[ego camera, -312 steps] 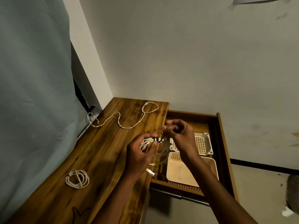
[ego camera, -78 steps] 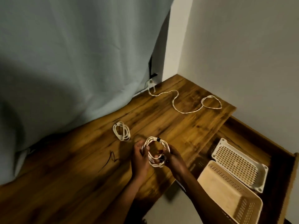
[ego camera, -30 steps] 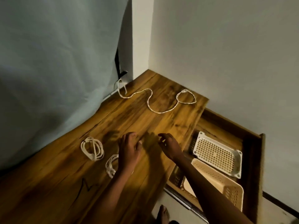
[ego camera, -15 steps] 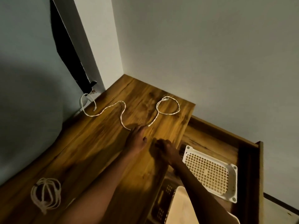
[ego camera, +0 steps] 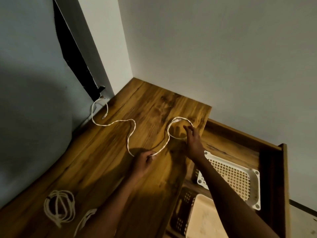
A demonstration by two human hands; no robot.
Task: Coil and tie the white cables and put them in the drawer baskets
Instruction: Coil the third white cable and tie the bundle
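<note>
A long loose white cable (ego camera: 132, 127) snakes across the far end of the wooden desk (ego camera: 96, 169). My left hand (ego camera: 143, 163) is closed on the middle of that cable. My right hand (ego camera: 193, 137) reaches with spread fingers to the cable's looped end (ego camera: 178, 120) near the desk's right edge and touches it. Two coiled white cables lie at the near left: one full coil (ego camera: 59, 206) and another coil (ego camera: 85, 219) partly hidden by my left arm. In the open drawer (ego camera: 272, 169) on the right stand a white perforated basket (ego camera: 240, 179) and a beige basket (ego camera: 204, 219).
A pale blue curtain (ego camera: 30, 117) hangs along the desk's left side, with a dark gap (ego camera: 75, 62) beside the wall corner. The cable's far end (ego camera: 98, 103) runs up toward that gap. A white wall stands behind the desk and drawer.
I set the tied coil down on the desk at the left. Both hands then moved forward to the loose cable; my left hand took hold of it and my right hand reached its loop.
</note>
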